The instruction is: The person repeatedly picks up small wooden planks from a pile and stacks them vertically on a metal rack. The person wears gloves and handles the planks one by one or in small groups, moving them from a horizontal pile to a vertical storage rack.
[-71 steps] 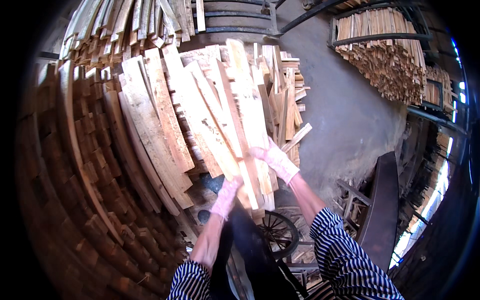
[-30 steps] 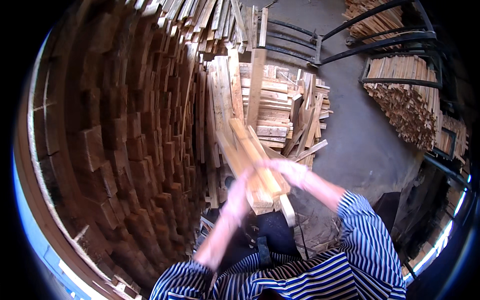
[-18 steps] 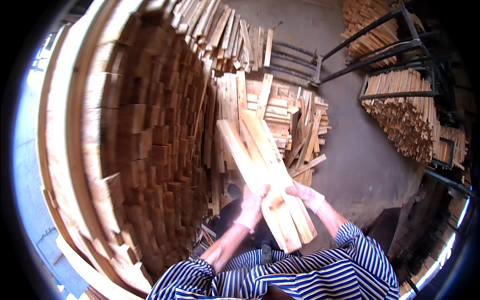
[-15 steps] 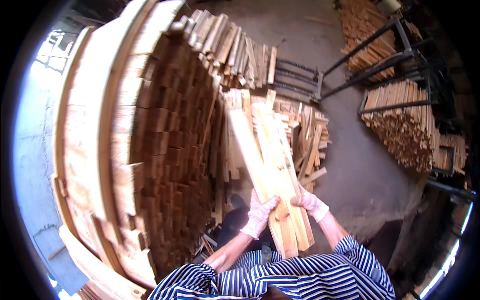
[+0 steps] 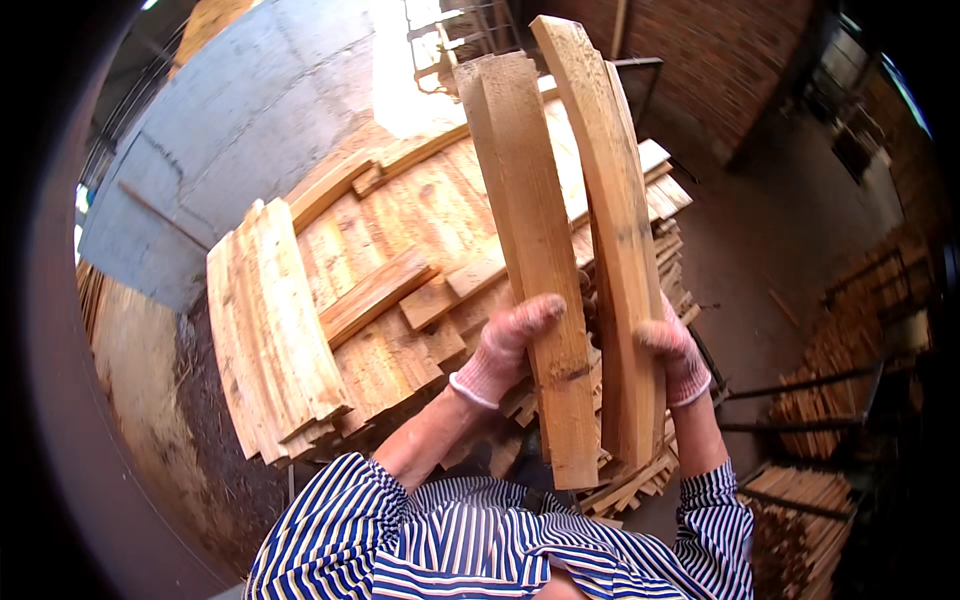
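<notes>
Two bundles of long wooden boards stand on end before me, parted by a narrow gap. My left hand, in a pinkish knit glove, is closed around the left boards, its thumb across their near face. The right boards, slightly bowed with a dark mark partway down, are gripped at their outer side by my right hand, gloved alike. Behind them lies a big stack of boards, its top layer laid side by side. A loose wooden strip rests on that top, touching a short block.
On the stack's left end sits a raised row of boards. Beyond stand a grey concrete slab and a brick wall. To the right, metal racks hold lumber piles. More loose pieces lie low in front of me.
I have turned left, from the loose woodpile toward the top of the large stack. The boards, earlier held together and slanting, are now raised and split into two bundles, one per hand.
</notes>
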Available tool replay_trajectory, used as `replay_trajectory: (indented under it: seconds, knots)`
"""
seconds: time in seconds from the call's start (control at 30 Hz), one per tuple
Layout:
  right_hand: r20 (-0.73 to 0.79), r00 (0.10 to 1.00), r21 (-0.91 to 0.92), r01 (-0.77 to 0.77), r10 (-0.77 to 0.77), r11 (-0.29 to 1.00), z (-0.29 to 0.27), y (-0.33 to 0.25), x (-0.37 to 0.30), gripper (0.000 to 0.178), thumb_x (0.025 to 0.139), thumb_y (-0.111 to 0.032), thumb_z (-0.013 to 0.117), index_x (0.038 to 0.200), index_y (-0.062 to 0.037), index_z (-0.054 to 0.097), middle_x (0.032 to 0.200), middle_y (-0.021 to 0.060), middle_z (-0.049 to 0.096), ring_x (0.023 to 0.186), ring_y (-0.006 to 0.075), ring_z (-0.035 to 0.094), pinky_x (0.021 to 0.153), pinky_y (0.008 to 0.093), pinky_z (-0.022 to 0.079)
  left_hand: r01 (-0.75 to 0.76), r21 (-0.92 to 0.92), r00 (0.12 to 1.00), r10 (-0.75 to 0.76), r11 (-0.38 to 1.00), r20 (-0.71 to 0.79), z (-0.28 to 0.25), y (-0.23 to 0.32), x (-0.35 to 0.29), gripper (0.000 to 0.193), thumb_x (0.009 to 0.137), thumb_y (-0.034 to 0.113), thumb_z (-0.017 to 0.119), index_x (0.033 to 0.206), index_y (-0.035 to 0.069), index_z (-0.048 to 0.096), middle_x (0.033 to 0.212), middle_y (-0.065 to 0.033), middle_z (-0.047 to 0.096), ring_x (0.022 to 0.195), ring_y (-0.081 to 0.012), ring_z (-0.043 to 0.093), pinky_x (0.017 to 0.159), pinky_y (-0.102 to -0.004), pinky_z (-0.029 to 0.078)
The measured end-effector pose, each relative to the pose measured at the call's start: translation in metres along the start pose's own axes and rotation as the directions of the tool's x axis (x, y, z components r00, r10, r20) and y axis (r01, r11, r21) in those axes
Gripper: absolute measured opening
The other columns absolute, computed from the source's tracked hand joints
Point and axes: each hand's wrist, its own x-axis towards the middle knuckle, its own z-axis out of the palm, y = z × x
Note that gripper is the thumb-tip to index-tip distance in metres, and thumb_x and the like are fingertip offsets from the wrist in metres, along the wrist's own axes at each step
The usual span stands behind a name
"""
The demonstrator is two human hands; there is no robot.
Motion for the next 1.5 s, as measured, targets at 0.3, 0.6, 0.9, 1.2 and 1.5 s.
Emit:
replay_trajectory:
  seconds: [0.3,0.6,0.9,1.2,1.5]
  knots:
    - [-0.226,0.974,-0.928,-0.214,-0.006,0.305,0.045,-0.049,0.247,0.111,0.077,-0.041,0.087,0.157,0.0,0.022,0.12,0.0239,0.065,0.099,0.0263,0.069,0.075,0.0389,0.06,-0.331,0.058,0.847,0.324,0.942,-0.422,-0.037,0.111,-0.066,0.062,0.095,0.04,0.071,0.131,-0.007,0.054,0.106,-0.0205,0.069,0.09,-0.0294,0.074,0.076,-0.0383,0.065]
    - [-0.225,0.97,-0.86,-0.244,-0.097,-0.448,0.106,0.038,0.254,0.099,0.083,-0.045,0.078,0.157,-0.0053,0.025,0.145,0.034,0.042,0.134,0.0446,0.049,0.101,0.0562,0.049,-0.301,0.2,0.693,0.358,0.932,-0.625,-0.117,0.193,-0.183,0.06,0.094,0.038,0.073,0.122,-0.012,0.055,0.094,-0.0157,0.064,0.078,-0.0241,0.068,0.066,-0.036,0.062]
    - [-0.342,0.94,-0.926,-0.341,-0.023,-0.165,0.138,0.035,0.26,0.07,0.087,-0.029,0.072,0.151,-0.0248,0.043,0.133,0.0266,0.054,0.118,0.0425,0.063,0.089,0.0512,0.057,-0.242,0.089,0.789,0.249,0.966,-0.561,-0.183,0.212,-0.204,0.067,0.091,0.045,0.075,0.123,-0.012,0.057,0.097,-0.0204,0.069,0.081,-0.0289,0.072,0.076,-0.0398,0.064]
    - [-0.149,0.989,-0.982,-0.149,-0.013,-0.119,0.217,0.074,0.256,0.068,0.088,-0.029,0.074,0.151,-0.0302,0.049,0.134,0.0222,0.054,0.115,0.0386,0.065,0.094,0.046,0.057,-0.26,0.0,0.817,0.22,0.965,-0.533,-0.187,0.208,-0.213,0.09,0.087,0.067,0.07,0.13,-0.01,0.055,0.105,-0.0193,0.069,0.087,-0.0275,0.072,0.081,-0.0385,0.064]
    - [0.138,0.987,-0.978,0.124,0.077,0.167,0.33,0.156,0.242,0.064,0.103,-0.055,0.047,0.137,-0.0026,0.056,0.121,0.0312,0.065,0.116,0.0446,0.062,0.098,0.0526,0.049,-0.237,0.315,0.596,0.393,0.919,-0.7,-0.216,0.207,-0.202,0.086,0.097,0.074,0.045,0.139,-0.001,0.055,0.121,-0.0204,0.069,0.091,-0.0332,0.073,0.084,-0.0457,0.063]
